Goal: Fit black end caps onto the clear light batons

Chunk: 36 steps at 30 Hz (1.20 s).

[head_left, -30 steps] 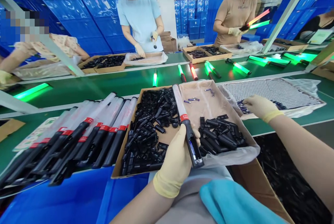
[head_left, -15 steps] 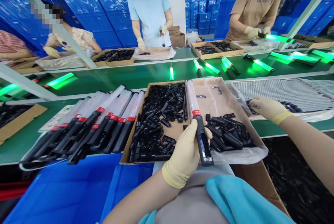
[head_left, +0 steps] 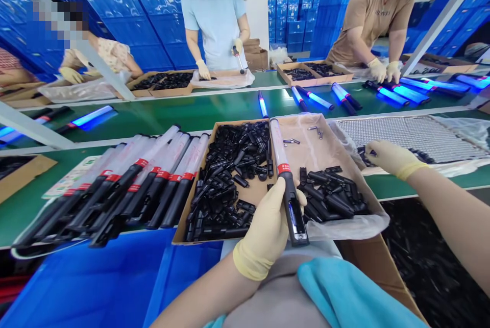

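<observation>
My left hand [head_left: 268,221] is closed around the black handle of a light stick [head_left: 293,205], held tilted over the parts box. The stick has a clear tube, a red band and an uncovered battery slot with a blue battery [head_left: 294,214] inside. At the right, my right hand [head_left: 390,158] has its fingers pinched together at the near left edge of a battery tray [head_left: 413,131]. Dark battery-like cylinders [head_left: 421,156] lie beside the fingers; what is between the fingertips is too small to make out. Black covers [head_left: 333,193] lie below the held stick.
Several light sticks [head_left: 153,180] lie piled left of a cardboard box [head_left: 179,231] of black parts. Blue crates [head_left: 95,282] stand below the bench edge. Blue-lit sticks [head_left: 319,99] lie on the green belt [head_left: 214,106]; co-workers [head_left: 214,22] stand beyond it.
The lit sticks on the belt have turned from green to blue. The co-worker at the right has lowered a stick to the belt. My hands have hardly moved.
</observation>
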Motion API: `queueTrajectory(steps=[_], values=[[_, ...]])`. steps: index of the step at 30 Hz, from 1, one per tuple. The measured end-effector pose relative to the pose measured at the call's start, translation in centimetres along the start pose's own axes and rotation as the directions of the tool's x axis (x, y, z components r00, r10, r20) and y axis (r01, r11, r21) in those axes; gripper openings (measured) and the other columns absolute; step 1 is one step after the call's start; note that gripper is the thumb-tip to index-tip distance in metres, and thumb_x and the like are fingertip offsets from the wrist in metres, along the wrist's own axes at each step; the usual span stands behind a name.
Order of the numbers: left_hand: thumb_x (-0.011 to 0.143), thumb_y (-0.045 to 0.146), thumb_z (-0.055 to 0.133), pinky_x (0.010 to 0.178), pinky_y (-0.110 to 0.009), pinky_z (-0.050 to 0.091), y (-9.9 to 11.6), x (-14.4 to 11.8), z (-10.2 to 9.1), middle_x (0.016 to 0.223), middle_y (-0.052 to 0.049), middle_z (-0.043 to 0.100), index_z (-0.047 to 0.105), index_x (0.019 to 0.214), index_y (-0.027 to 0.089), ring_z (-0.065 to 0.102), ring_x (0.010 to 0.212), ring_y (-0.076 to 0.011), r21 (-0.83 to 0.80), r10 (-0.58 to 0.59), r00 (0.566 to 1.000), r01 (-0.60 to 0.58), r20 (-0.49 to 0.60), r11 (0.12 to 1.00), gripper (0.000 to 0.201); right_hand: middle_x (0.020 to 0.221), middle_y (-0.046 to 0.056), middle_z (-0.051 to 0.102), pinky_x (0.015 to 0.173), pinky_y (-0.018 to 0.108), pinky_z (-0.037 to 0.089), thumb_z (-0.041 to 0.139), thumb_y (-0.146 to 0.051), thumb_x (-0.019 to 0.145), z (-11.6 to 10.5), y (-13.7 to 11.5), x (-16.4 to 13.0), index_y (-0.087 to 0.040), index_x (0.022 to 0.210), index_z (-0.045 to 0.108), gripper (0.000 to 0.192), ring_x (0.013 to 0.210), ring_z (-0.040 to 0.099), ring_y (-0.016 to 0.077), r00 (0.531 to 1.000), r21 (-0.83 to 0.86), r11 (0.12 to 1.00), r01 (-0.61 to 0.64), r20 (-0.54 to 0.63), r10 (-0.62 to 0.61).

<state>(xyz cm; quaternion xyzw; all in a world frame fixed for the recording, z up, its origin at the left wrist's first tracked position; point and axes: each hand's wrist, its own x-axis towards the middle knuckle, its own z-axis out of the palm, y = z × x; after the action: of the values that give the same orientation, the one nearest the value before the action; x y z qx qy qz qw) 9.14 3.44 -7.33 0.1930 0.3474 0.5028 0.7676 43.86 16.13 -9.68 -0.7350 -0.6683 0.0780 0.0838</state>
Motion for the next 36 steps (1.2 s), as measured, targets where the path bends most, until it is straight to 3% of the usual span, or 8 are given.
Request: queueTrajectory(steps=[5, 8, 10, 13, 17, 23, 28, 36], values=[[0.091, 0.045, 0.07, 0.069, -0.023, 0.05, -0.7, 0.4, -0.3, 0.083, -0.007, 0.069, 0.069, 0.108, 0.011, 0.061, 0.074, -0.0143, 0.011, 0.032, 0.999, -0.032, 0.027, 0.999, 0.038, 0.08, 0.007, 0.068, 0.071, 0.037, 0.049, 0.057, -0.043, 0.088, -2.5, -5.4, -5.8, -0.02, 0.093, 0.061, 0.024, 0.073, 0.063, 0.0213, 0.98, 0.297, 0.954, -0.041, -0.174, 0.096], [0.089, 0.041, 0.073, 0.074, -0.026, 0.052, -1.1, 0.6, -0.2, 0.089, -0.006, 0.07, 0.07, 0.106, 0.015, 0.064, 0.082, -0.0164, -0.01, -0.002, 0.997, 0.003, 0.073, 1.0, 0.031, 0.079, 0.003, 0.068, 0.064, 0.031, 0.052, 0.059, -0.056, 0.089, -2.5, -11.4, -10.8, -0.021, 0.096, 0.06, 0.035, 0.068, 0.063, 0.0166, 0.983, 0.674, 0.716, 0.181, -0.146, -0.111], [0.089, 0.041, 0.073, 0.076, -0.028, 0.053, -1.2, 0.6, 0.0, 0.091, -0.005, 0.07, 0.069, 0.102, 0.017, 0.065, 0.084, -0.0177, -0.003, -0.009, 0.995, 0.01, 0.095, 1.0, 0.028, 0.078, 0.002, 0.068, 0.06, 0.029, 0.052, 0.064, -0.05, 0.089, -1.8, -15.2, -13.3, -0.022, 0.092, 0.061, 0.027, 0.066, 0.062, 0.0148, 0.958, 0.755, 0.601, 0.261, -0.127, -0.256], [0.089, 0.041, 0.074, 0.079, -0.029, 0.054, -1.2, 0.4, 0.0, 0.091, -0.004, 0.069, 0.067, 0.1, 0.019, 0.066, 0.088, -0.0185, 0.021, 0.027, 0.996, -0.029, 0.091, 0.999, 0.026, 0.073, -0.001, 0.065, 0.056, 0.028, 0.052, 0.062, -0.036, 0.093, -1.0, -18.6, -14.8, -0.024, 0.084, 0.061, 0.015, 0.062, 0.06, 0.0136, 0.91, 0.654, 0.651, 0.384, -0.151, -0.385], [0.09, 0.041, 0.073, 0.079, -0.03, 0.055, -0.8, 0.2, -0.3, 0.095, -0.004, 0.069, 0.066, 0.104, 0.019, 0.066, 0.089, -0.0182, -0.018, 0.039, 0.995, -0.038, 0.088, 0.999, 0.028, 0.083, 0.004, 0.064, 0.066, 0.03, 0.055, 0.055, -0.029, 0.1, -1.3, -18.8, -15.0, -0.024, 0.084, 0.068, 0.022, 0.075, 0.064, 0.0154, 0.789, 0.448, 0.65, 0.614, -0.33, -0.518], [0.093, 0.039, 0.069, 0.08, -0.032, 0.055, -0.3, 0.2, -0.5, 0.098, -0.006, 0.071, 0.067, 0.108, 0.017, 0.067, 0.091, -0.0194, -0.059, 0.068, 0.991, -0.061, 0.117, 0.996, 0.026, 0.123, 0.013, 0.064, 0.094, 0.038, 0.057, 0.051, -0.036, 0.103, -1.6, -17.2, -15.4, -0.018, 0.131, 0.067, 0.037, 0.113, 0.064, 0.0229, 0.599, 0.158, 0.592, 0.791, -0.399, -0.694], [0.092, 0.038, 0.07, 0.08, -0.032, 0.055, -0.2, 0.0, -0.3, 0.101, -0.007, 0.072, 0.069, 0.112, 0.017, 0.068, 0.092, -0.0201, -0.052, 0.068, 0.992, -0.063, 0.107, 0.997, 0.029, 0.127, 0.014, 0.064, 0.091, 0.041, 0.058, 0.048, -0.038, 0.103, -1.3, -16.8, -15.4, -0.02, 0.129, 0.067, 0.037, 0.113, 0.064, 0.0246, 0.529, 0.078, 0.543, 0.836, -0.379, -0.76], [0.094, 0.039, 0.068, 0.082, -0.033, 0.055, 0.5, 0.3, -0.1, 0.105, -0.007, 0.073, 0.07, 0.117, 0.019, 0.067, 0.095, -0.021, -0.094, 0.077, 0.991, -0.067, 0.113, 0.993, 0.031, 0.149, 0.014, 0.053, 0.104, 0.046, 0.052, 0.037, -0.054, 0.105, -1.2, -16.3, -15.7, -0.023, 0.137, 0.062, 0.052, 0.132, 0.055, 0.0282, 0.5, 0.068, 0.514, 0.855, -0.371, -0.783]])
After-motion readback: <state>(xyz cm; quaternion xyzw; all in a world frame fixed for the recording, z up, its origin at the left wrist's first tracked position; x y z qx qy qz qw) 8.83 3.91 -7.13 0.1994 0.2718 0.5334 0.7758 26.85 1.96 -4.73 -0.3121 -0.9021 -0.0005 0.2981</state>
